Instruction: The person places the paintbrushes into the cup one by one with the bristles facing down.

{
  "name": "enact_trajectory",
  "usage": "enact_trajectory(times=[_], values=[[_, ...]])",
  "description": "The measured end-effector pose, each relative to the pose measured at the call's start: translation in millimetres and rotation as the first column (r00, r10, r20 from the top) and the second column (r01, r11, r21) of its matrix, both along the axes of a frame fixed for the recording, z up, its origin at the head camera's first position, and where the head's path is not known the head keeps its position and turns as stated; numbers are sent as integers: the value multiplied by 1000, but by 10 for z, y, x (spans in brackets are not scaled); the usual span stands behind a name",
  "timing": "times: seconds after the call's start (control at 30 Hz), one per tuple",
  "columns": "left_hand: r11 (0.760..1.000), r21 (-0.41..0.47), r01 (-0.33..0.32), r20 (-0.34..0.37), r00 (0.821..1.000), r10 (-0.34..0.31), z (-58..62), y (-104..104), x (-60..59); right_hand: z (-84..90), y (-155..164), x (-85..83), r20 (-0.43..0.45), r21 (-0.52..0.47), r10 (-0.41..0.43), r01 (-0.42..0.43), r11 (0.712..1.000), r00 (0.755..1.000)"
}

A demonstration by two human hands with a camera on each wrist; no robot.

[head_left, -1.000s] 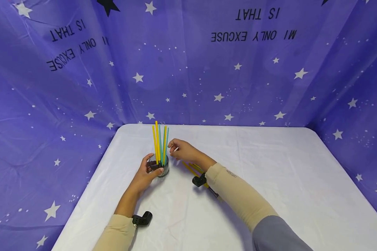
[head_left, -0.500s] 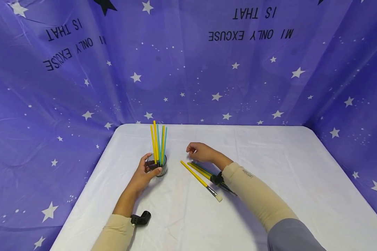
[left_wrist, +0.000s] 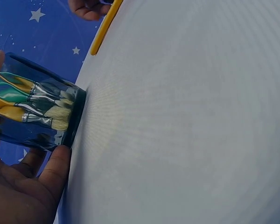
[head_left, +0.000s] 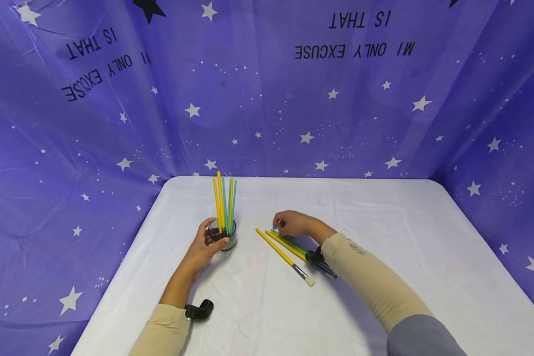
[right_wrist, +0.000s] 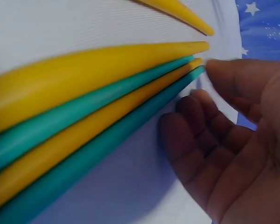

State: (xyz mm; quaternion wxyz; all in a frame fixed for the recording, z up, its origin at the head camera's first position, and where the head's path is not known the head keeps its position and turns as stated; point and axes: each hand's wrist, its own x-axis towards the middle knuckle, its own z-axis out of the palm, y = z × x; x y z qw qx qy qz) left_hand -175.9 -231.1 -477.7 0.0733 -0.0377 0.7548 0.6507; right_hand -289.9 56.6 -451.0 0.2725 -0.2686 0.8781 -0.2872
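Observation:
My left hand (head_left: 206, 243) grips a small clear glass cup (head_left: 229, 241) standing on the white table, thumb on its near side. The cup holds several yellow and teal paintbrushes (head_left: 224, 202), bristles down, as the left wrist view shows through the cup (left_wrist: 37, 112) beside my left hand (left_wrist: 23, 186). Right of it, several loose yellow and teal paintbrushes (head_left: 289, 242) lie on the cloth, one yellow brush (head_left: 281, 253) slightly apart. My right hand (head_left: 285, 225) hovers at their handle ends. In the right wrist view, my right hand (right_wrist: 214, 121) is loosely curled, its thumb close to the teal handle tip (right_wrist: 198, 72), holding nothing.
The white-covered table (head_left: 382, 237) is enclosed on three sides by a purple star-printed backdrop (head_left: 267, 99). Black camera mounts sit on my left wrist (head_left: 200, 310) and right wrist (head_left: 313, 256).
My right hand has left the brushes in the cup and moved right and down to the handle ends of the loose brushes. My left hand has kept its hold on the cup.

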Motion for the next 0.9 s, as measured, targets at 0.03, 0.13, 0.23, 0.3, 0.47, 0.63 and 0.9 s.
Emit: enact_trajectory(times=[0.03,0.13,0.23,0.3,0.47,0.63,0.9], values=[[1000,-1,1,1,1000,-1,-3,0,-1,5,-1,4,12,14,9,-9,1000,1000],[1000,-13,-4,-1,1000,4,-21,4,-2,12,-8,12,52,32,17,-19,999,999],[1000,-14,-6,-13,1000,6,-31,12,5,1,-13,13,71,28,1,-3,1000,997],[1000,-13,-7,-20,1000,7,-30,16,12,-14,-17,12,74,20,-14,13,1000,997],[1000,-24,-5,-46,999,4,-54,-1,7,-25,-49,5,41,22,-27,26,999,999],[1000,-14,-6,-41,999,5,-36,-7,8,-30,-87,10,-26,61,-12,14,998,1000],[1000,-11,-8,-16,1000,8,-42,-5,1,-60,-105,31,-95,114,17,-6,993,995]])
